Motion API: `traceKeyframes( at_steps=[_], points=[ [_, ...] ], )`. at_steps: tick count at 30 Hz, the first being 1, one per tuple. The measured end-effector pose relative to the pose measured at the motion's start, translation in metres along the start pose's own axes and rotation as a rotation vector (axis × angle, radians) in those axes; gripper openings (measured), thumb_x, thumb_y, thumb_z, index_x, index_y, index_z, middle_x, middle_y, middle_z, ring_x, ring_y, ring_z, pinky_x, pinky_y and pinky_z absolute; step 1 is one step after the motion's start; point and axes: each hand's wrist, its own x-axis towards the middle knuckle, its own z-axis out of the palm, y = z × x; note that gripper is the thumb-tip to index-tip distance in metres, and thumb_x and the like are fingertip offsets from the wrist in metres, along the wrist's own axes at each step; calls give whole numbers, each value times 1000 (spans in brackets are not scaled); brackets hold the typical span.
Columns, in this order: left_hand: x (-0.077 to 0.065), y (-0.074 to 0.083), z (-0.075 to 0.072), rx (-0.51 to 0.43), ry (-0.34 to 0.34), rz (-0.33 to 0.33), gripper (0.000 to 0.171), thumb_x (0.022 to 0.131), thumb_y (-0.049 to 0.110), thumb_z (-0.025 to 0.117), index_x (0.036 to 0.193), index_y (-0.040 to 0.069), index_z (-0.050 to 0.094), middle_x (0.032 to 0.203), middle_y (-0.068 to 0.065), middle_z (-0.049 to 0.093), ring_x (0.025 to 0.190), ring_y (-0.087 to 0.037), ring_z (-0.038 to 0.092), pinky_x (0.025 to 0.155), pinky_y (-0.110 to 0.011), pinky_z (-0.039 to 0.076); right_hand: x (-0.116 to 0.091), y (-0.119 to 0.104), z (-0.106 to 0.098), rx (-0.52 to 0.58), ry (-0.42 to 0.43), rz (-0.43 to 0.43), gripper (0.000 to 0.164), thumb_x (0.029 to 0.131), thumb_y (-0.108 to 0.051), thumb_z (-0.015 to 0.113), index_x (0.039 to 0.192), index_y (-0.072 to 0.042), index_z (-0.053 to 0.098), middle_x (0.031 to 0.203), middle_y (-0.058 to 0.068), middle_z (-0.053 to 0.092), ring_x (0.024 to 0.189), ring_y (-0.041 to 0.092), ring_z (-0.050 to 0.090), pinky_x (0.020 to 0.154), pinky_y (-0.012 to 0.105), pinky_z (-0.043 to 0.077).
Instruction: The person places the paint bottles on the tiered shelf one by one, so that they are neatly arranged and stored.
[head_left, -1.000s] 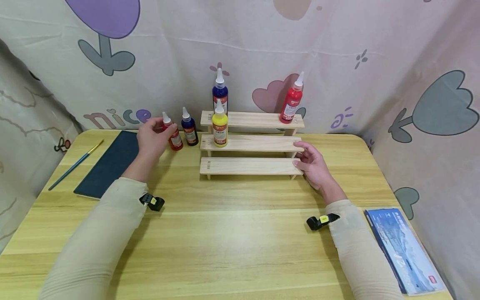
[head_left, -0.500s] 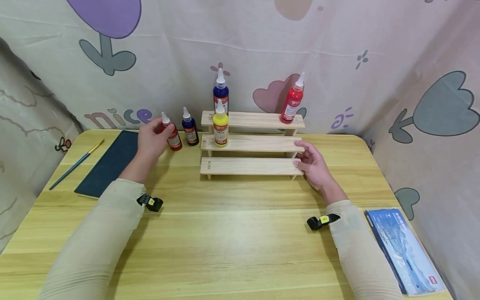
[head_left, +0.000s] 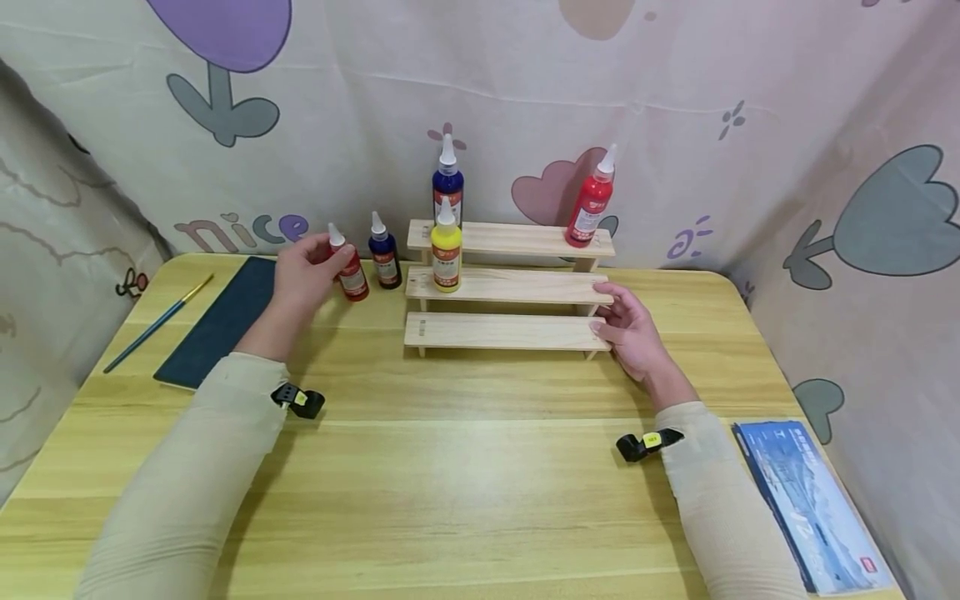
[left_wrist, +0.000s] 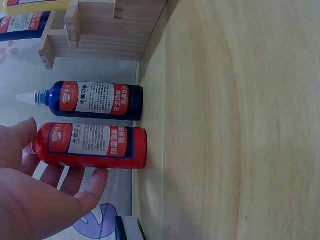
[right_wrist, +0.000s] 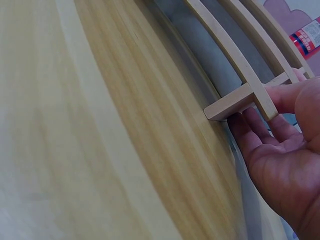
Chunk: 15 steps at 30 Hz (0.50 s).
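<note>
My left hand (head_left: 303, 275) holds a red nozzle bottle (left_wrist: 92, 146) by its upper part, thumb near the neck and fingers along the side. The bottle's base appears to be on the table, beside a dark blue bottle (head_left: 385, 260). At the right end of a three-tier wooden display rack (head_left: 510, 331), my right hand (head_left: 633, 337) grips the shelf ends; some fingertips are hidden behind the wood. On the rack, a yellow bottle (head_left: 446, 260) stands on the middle tier's left. A blue bottle (head_left: 447, 185) is on the top tier's left, and another red bottle (head_left: 588, 212) on its right.
A dark notebook (head_left: 217, 321) lies under and beside my left forearm, with a blue paintbrush (head_left: 157, 325) to its left. A blue-covered pad (head_left: 813, 504) lies at the table's right edge. Patterned cloth (head_left: 360, 108) hangs behind the table.
The head view has shifted slightly. Both hands keep their holds, and the red bottle in my left hand has barely moved. The bottles on the rack stay where they were.
</note>
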Motion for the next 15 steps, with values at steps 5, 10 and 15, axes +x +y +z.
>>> traceKeyframes(
  at_steps=[5, 10, 15],
  points=[
    [-2, 2, -2, 25, -17, 1, 53, 94, 42, 68, 135, 8, 62, 125, -10, 59, 113, -21, 53, 97, -37, 49, 0, 0, -1, -3, 1, 4, 65, 84, 30, 50, 138, -7, 54, 130, 11, 56, 121, 43, 45, 89, 30, 52],
    [-2, 1, -3, 18, -13, 17, 51, 95, 38, 69, 134, 6, 62, 123, -11, 60, 111, -20, 55, 97, -39, 50, 0, 0, -2, -21, 4, 13, 67, 83, 29, 50, 137, -10, 55, 131, 12, 54, 120, 39, 47, 90, 31, 51],
    [-4, -2, -4, 1, 31, 2, 52, 94, 40, 69, 133, 7, 63, 121, -9, 61, 108, -19, 55, 94, -35, 51, 1, 0, -2, -26, 5, 21, 66, 84, 29, 50, 137, -10, 55, 132, 13, 53, 118, 32, 50, 91, 31, 51]
  ],
)
